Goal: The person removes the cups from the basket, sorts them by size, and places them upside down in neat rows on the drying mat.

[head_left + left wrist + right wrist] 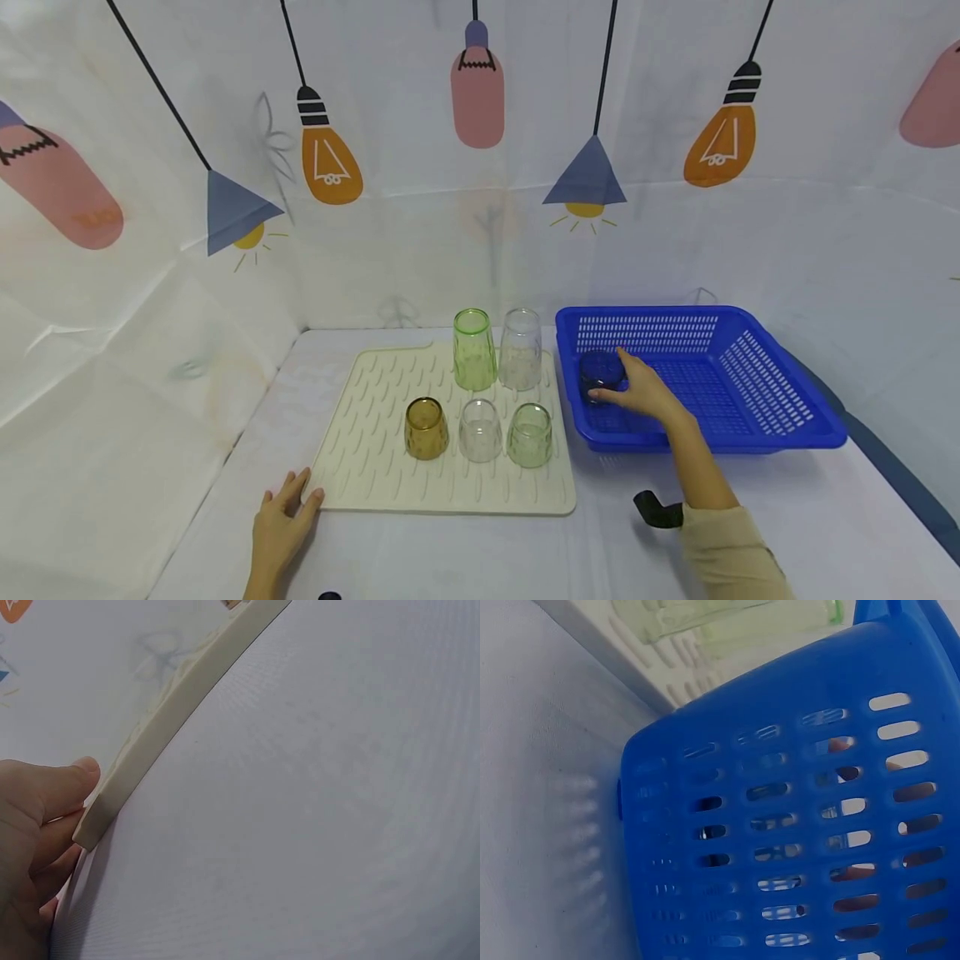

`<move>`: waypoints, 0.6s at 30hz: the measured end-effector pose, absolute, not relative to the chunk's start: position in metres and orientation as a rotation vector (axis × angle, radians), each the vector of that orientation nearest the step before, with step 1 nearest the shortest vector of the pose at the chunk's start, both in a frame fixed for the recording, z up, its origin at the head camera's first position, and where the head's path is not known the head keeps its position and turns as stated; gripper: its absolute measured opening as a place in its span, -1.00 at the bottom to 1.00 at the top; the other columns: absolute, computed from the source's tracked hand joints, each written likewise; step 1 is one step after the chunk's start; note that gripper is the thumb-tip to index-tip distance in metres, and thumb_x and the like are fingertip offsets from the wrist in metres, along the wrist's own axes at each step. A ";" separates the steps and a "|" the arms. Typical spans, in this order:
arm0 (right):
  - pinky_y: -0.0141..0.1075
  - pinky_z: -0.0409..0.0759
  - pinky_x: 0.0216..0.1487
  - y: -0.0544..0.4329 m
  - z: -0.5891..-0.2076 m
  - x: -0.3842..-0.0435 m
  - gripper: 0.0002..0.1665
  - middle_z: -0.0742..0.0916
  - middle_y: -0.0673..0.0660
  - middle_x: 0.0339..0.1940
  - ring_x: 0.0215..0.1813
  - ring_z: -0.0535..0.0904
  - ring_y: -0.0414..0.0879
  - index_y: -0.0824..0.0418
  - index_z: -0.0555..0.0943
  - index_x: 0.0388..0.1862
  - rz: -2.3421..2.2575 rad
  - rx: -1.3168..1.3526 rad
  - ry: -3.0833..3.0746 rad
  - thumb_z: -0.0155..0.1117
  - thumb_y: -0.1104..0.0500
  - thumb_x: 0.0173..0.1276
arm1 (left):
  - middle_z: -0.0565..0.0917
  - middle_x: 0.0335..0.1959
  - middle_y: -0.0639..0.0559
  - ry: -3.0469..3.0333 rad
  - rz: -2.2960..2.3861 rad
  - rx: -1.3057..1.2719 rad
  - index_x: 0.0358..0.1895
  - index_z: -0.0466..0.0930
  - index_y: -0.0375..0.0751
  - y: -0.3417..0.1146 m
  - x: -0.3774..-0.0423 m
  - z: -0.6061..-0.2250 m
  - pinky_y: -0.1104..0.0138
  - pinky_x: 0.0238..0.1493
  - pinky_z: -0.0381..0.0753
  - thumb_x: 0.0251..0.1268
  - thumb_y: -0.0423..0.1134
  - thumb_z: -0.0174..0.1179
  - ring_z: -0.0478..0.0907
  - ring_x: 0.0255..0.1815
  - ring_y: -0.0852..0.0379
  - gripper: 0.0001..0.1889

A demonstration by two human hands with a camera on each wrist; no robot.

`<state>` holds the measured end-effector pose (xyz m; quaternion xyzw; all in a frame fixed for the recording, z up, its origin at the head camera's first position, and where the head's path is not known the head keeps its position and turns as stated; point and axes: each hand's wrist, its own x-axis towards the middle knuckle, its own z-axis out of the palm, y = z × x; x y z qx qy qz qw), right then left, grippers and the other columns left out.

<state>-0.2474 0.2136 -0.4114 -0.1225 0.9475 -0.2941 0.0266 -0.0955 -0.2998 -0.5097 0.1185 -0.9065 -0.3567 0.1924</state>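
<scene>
Inside the blue basket (813, 433), near its left wall, my right hand (645, 387) grips a drinking glass (600, 367) that looks dark blue, thumb on the near side and a finger on the far side. Basket slots hide most of that grip in the right wrist view. At the front left corner of a cream drying mat (367, 475), my left hand (279, 525) rests with fingers spread, thumb over the edge. On the mat stand a tall green glass (474, 354), a tall clear glass (521, 354), a short amber glass (426, 433), a short clear glass (480, 433) and a short pale green glass (530, 442).
A white cloth (450, 558) covers the table. Behind it hangs a white sheet (420, 250) printed with lamps and bulbs. A black curved object (656, 510) shows beside the right sleeve (731, 550). The basket's raised rim borders the right hand's space.
</scene>
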 end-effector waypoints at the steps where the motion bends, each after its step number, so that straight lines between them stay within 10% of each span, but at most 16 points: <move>1: 0.30 0.17 0.29 0.214 -0.411 -0.248 0.16 0.16 0.65 0.35 0.35 0.08 0.51 0.64 -0.06 0.38 -0.908 -0.383 2.922 0.35 -0.06 0.19 | 0.46 0.06 -0.46 -2.544 -0.998 0.334 0.07 0.48 -0.56 -0.300 -0.096 -0.510 -0.25 0.33 0.03 0.11 -0.35 0.27 0.34 0.20 -0.42 -0.53; 18: 0.31 0.22 0.26 0.217 -0.412 -0.266 0.19 0.22 0.64 0.32 0.32 0.15 0.51 0.59 -0.07 0.40 -0.772 -0.343 2.815 0.37 -0.09 0.17 | 0.47 0.06 -0.43 -2.518 -1.001 0.348 0.08 0.48 -0.54 -0.298 -0.096 -0.513 -0.20 0.36 0.02 0.08 -0.36 0.29 0.35 0.19 -0.41 -0.53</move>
